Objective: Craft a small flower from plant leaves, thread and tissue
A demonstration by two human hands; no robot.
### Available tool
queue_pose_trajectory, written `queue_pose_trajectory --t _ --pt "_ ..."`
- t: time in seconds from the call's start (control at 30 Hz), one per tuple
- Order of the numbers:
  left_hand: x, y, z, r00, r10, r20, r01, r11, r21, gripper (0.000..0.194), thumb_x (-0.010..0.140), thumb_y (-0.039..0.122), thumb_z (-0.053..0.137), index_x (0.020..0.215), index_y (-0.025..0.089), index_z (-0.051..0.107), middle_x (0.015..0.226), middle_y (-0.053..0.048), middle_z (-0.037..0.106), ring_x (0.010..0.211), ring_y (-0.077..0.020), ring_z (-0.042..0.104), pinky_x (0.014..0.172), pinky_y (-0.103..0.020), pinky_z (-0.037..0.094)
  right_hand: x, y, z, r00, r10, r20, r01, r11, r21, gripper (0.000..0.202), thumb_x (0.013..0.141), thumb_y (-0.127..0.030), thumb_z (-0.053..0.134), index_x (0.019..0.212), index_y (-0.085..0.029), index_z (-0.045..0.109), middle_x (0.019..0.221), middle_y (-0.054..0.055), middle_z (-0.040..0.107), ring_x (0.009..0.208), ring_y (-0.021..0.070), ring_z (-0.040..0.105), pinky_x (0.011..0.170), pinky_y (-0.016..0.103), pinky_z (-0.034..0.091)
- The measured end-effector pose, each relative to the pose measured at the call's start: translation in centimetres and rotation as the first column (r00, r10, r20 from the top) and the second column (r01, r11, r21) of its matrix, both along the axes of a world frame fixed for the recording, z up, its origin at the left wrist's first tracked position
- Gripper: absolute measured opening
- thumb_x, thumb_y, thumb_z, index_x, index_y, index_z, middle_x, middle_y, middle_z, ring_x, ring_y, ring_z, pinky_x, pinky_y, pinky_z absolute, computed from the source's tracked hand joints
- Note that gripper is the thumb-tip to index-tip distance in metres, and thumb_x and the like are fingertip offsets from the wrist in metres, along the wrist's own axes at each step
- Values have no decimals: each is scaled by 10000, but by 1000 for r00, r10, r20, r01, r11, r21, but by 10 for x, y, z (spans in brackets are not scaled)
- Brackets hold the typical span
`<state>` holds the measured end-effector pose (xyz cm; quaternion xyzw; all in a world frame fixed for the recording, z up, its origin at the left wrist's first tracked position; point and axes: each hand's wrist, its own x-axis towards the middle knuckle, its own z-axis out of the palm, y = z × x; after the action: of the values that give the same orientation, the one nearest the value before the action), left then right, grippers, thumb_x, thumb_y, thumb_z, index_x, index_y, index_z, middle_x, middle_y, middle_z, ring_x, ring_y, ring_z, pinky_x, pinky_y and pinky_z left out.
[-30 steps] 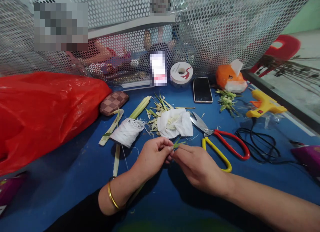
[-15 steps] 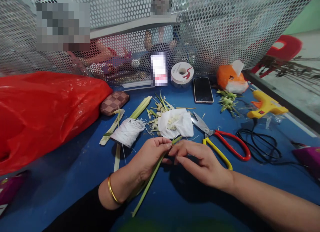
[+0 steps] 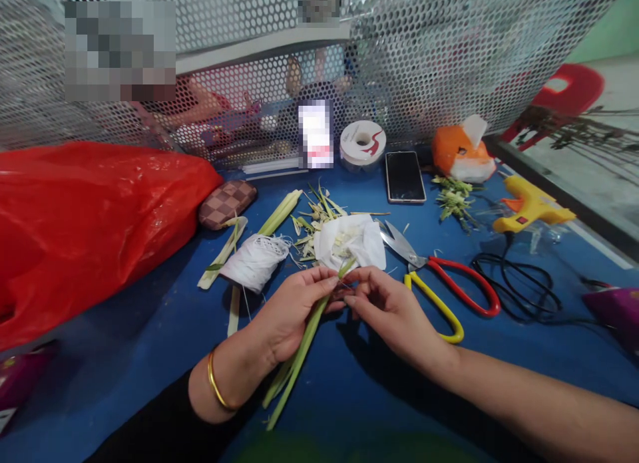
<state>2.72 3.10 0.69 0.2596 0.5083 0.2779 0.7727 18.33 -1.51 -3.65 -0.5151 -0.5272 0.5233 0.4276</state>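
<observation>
My left hand (image 3: 292, 310) is closed around a small bundle of green leaf stalks (image 3: 305, 350), whose long ends slant down toward me. The short green tip pokes out above my fingers. Close beside that tip, my right hand (image 3: 399, 320) is pinched, with a thin thread (image 3: 345, 287) just visible at its fingertips. A spool of white string (image 3: 257, 260) lies left of my hands, and a loose strand runs down from it. Beyond my fingers is a crumpled white tissue (image 3: 372, 240) with pale scraps on it.
Scissors (image 3: 439, 267) with red and yellow handles lie right of my hands. Farther right are a yellow glue gun (image 3: 532, 203) and its black cord. A phone (image 3: 405, 177), ribbon roll (image 3: 363, 144) and orange tissue pack (image 3: 462, 154) line the back. A red bag (image 3: 100, 230) fills the left.
My left hand has turned a little, and more of the stalk bundle shows below it. My right hand has curled its fingers in and shifted slightly at the stalk tip.
</observation>
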Motion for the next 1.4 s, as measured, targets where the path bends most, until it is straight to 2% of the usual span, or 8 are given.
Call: queue_pose_trajectory --t 0.17,0.37,0.47,0.6,0.73,1.0,1.13,1.4 --pt "4 -8 -3 999 -24 41 24 1000 0 92 801 73 654 891 89 640 795 -93 719 674 -126 664 646 -192 513 -5 3 -2 994 44 -99 -57 989 -139 123 791 -300 665 774 -178 653 556 -72 441 541 94 428 542 234 362" --pt "3 -7 -9 1000 -16 0 16 999 52 215 710 158 755 878 108 630 787 -44 683 661 -95 615 643 -186 495 -4 2 4 990 47 -134 -74 976 -205 200 787 -343 645 711 -159 666 607 -23 550 561 98 454 542 240 354" --pt "1 -5 -9 992 -51 -118 69 986 152 211 708 225 763 839 129 629 763 -15 648 644 -91 586 591 -187 486 -1 3 9 976 31 -217 -86 965 -248 217 772 -364 662 695 -164 632 607 -28 560 531 89 459 524 234 358" --pt "1 -5 -9 963 -117 -243 174 958 229 213 739 289 733 854 154 614 630 36 574 521 -79 504 454 -179 412 2 3 15 918 -47 -394 -119 915 -386 221 690 -345 736 659 -161 619 515 -56 510 468 79 448 504 230 380" --pt "3 -5 -11 979 -94 -180 136 962 238 249 730 266 738 883 184 561 609 66 544 486 -74 476 426 -174 380 2 5 16 831 -116 -544 -210 840 -501 233 637 -310 793 667 -144 632 567 -43 551 452 57 406 488 224 399" --pt "2 -4 -14 993 -121 12 118 980 161 124 809 202 639 901 163 566 639 38 549 550 -62 481 542 -172 395 6 5 13 737 -170 -654 -288 797 -531 164 701 -252 764 740 -123 671 684 -6 607 499 54 416 507 212 409" --pt "2 -4 -14 994 -111 -1 110 981 162 107 798 187 637 882 163 574 623 38 542 542 -66 473 540 -177 383 8 4 14 703 -212 -679 -309 768 -560 141 714 -236 753 753 -130 669 606 -37 530 499 58 400 478 193 367" --pt "4 -5 -16 987 -117 -108 142 953 267 96 725 174 664 814 147 645 652 20 577 552 -78 489 512 -188 387 6 8 16 624 -342 -703 -282 740 -611 80 711 -177 673 678 -139 609 567 -58 427 467 61 350 431 191 342"
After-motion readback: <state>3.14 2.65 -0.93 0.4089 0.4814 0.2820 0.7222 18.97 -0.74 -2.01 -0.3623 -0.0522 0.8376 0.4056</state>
